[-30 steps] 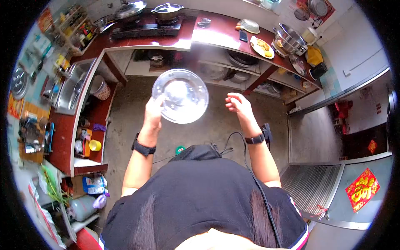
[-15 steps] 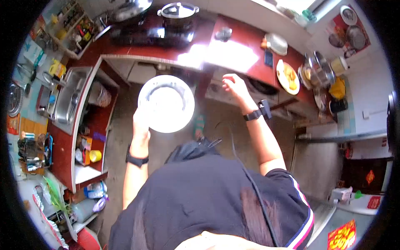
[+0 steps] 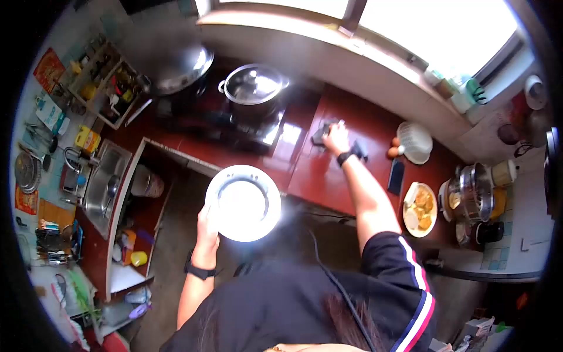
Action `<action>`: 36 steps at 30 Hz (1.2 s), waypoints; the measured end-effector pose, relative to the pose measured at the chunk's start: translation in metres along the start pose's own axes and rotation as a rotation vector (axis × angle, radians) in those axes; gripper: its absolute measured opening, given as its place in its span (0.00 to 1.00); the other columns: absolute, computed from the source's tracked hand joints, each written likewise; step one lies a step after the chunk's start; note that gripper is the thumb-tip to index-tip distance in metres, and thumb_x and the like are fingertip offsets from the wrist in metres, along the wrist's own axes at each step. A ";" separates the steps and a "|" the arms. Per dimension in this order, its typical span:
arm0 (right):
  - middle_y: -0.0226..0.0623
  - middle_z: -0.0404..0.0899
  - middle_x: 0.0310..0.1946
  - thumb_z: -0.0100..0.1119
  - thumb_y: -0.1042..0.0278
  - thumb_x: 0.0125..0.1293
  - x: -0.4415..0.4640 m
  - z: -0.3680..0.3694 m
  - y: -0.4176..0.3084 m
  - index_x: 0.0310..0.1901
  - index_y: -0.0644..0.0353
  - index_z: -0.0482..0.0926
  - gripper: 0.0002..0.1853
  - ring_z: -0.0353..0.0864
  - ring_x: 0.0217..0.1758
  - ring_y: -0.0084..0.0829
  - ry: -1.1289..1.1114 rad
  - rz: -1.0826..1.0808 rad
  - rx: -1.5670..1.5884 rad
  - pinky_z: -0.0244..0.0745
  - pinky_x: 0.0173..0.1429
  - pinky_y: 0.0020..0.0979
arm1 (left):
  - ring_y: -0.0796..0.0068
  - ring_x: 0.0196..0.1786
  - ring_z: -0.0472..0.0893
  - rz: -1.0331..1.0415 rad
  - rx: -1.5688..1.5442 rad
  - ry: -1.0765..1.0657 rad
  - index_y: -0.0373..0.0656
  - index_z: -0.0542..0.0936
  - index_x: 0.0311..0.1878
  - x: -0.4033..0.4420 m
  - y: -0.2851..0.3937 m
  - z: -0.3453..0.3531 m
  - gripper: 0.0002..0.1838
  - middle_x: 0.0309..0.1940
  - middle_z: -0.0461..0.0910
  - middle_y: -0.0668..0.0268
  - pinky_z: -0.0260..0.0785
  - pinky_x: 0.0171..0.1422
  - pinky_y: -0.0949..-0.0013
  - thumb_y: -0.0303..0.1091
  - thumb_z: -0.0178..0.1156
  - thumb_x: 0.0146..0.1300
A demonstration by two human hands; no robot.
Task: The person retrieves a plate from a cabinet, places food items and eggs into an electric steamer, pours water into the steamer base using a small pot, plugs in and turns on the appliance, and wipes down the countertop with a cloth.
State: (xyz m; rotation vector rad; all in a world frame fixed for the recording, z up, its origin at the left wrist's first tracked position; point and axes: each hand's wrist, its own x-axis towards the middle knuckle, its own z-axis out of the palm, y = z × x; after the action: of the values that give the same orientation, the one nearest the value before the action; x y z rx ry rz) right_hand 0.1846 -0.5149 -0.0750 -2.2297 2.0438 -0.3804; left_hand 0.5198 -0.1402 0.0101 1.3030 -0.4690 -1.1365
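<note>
My left hand [image 3: 207, 227] grips the left rim of a round white bowl [image 3: 243, 202], held over the floor in front of the counter. The bowl has a grey band inside, and its middle is washed out by glare. Out over the red counter, my right hand [image 3: 335, 138] is closed on a crumpled dark grey cloth [image 3: 319, 134]. Its fingertips are small and partly blurred.
A lidded steel pot [image 3: 254, 85] stands on the black stove [image 3: 234, 126], with a lidded wok [image 3: 183, 71] to its left. Right of the cloth are eggs [image 3: 393, 151], a white basket [image 3: 415, 142], a phone [image 3: 396, 176] and a plate of food [image 3: 420, 209]. A sink [image 3: 105, 182] lies left.
My right hand has reached forward from above the floor to the cloth on the counter. The bowl remains in my left hand. The view has tilted up, showing the window.
</note>
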 end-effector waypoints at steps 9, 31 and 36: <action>0.52 0.67 0.66 0.63 0.59 0.58 -0.034 0.068 0.000 0.65 0.57 0.68 0.32 0.62 0.73 0.52 0.062 -0.199 0.137 0.62 0.73 0.54 | 0.70 0.57 0.81 -0.167 0.021 0.130 0.30 0.73 0.63 0.066 -0.009 -0.006 0.21 0.56 0.80 0.58 0.73 0.62 0.68 0.36 0.52 0.76; 0.45 0.79 0.46 0.58 0.71 0.61 -0.165 -0.123 -0.095 0.62 0.52 0.75 0.25 0.75 0.54 0.46 0.166 -0.194 0.303 0.72 0.61 0.44 | 0.73 0.55 0.79 -0.163 0.079 -0.523 0.35 0.76 0.62 0.111 0.014 0.091 0.23 0.54 0.81 0.64 0.71 0.63 0.69 0.27 0.64 0.64; 0.45 0.77 0.47 0.57 0.72 0.60 -0.171 -0.086 -0.184 0.58 0.53 0.76 0.21 0.78 0.51 0.48 0.162 -0.400 0.512 0.76 0.56 0.44 | 0.75 0.56 0.78 -0.073 0.257 -0.611 0.35 0.75 0.63 0.106 0.007 0.097 0.23 0.56 0.80 0.63 0.70 0.63 0.68 0.33 0.62 0.67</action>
State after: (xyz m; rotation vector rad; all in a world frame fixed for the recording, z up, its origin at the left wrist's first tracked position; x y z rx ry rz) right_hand 0.3292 -0.3191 0.0308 -2.2979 1.3260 -1.0152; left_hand 0.4889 -0.2805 0.0105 1.1778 -1.0499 -1.5769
